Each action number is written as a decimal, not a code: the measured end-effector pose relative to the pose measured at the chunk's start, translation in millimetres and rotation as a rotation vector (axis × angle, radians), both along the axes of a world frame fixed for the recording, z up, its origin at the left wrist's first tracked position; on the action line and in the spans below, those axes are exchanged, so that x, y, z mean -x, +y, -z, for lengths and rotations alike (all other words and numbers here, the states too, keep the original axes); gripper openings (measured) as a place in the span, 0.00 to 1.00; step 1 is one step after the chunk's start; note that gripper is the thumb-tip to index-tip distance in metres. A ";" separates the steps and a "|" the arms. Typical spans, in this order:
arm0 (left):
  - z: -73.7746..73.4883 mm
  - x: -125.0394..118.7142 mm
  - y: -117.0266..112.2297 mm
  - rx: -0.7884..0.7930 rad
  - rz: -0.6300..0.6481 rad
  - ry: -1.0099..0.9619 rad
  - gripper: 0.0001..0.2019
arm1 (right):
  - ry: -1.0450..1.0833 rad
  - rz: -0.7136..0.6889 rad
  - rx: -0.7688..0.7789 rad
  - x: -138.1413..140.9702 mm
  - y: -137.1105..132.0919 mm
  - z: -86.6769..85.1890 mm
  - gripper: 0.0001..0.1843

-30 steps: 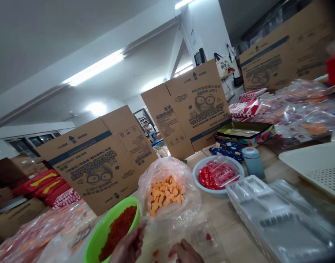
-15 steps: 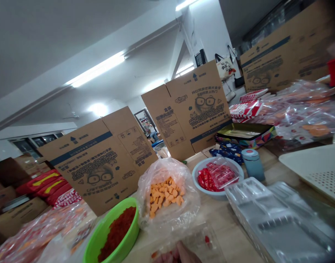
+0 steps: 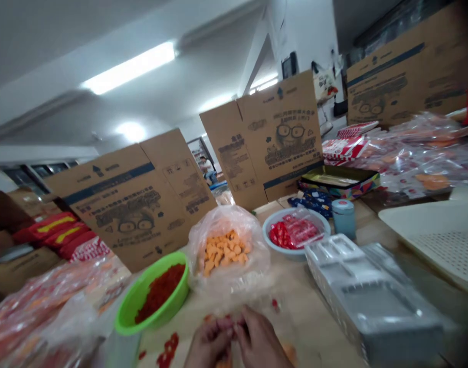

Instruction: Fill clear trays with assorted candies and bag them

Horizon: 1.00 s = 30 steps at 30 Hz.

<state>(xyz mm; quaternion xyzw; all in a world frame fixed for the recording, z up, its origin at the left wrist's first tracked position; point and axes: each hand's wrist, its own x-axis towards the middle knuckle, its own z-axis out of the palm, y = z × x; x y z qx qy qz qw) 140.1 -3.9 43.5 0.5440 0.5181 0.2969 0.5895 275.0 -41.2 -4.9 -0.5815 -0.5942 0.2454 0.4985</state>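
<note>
At the bottom centre my left hand point(image 3: 210, 341) and my right hand point(image 3: 259, 338) meet, fingertips pinched together. Both are closed; what they hold is too small and blurred to name, though a speck of red shows at the fingers. Below them lies a clear plastic tray point(image 3: 283, 313) with a small red piece point(image 3: 275, 303) in it; its outline is faint. Loose red bits point(image 3: 168, 350) are scattered left of my left hand. Beyond the hands sits an open clear bag point(image 3: 253, 278) of orange candy-like pieces point(image 3: 225, 250). A green bowl point(image 3: 121, 319) holds dark red bits.
Right of the bag stands a pale blue bowl point(image 3: 267, 240) of red packets, beside a blue jar point(image 3: 343, 219). Stacked clear trays point(image 3: 372, 296) and a white perforated basket point(image 3: 402, 217) fill the right. Cardboard boxes point(image 3: 142, 204) wall off the back. Filled plastic bags point(image 3: 46, 306) lie left.
The view has tipped downward, so things sit higher in frame. Both hands now show, brought together at the fingertips; before, only some fingers appeared at the bottom edge.
</note>
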 end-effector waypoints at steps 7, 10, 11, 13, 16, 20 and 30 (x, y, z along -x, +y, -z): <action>-21.1 44.3 19.6 -0.217 -0.156 0.107 0.18 | -0.226 0.022 0.097 -47.5 -22.1 -17.4 0.13; -1.7 72.0 41.0 -0.219 -0.243 0.106 0.17 | -0.359 0.069 0.136 -42.8 -27.7 -7.8 0.13; 5.6 77.4 45.9 -0.212 -0.246 0.124 0.16 | -0.394 0.042 0.147 -34.7 -30.4 -6.3 0.14; 19.5 81.0 53.9 -0.201 -0.212 0.192 0.14 | -0.462 -0.059 0.159 -11.3 -35.6 -6.0 0.14; 38.0 73.3 64.5 -0.245 -0.122 0.321 0.11 | -0.616 -0.222 0.141 27.8 -39.6 -7.8 0.15; 55.0 57.6 79.0 -0.353 -0.033 0.585 0.10 | -0.750 -0.378 0.118 57.9 -41.3 -4.0 0.16; 60.9 61.3 105.8 -0.354 0.045 0.622 0.15 | -0.800 -0.423 0.183 62.1 -41.8 4.0 0.21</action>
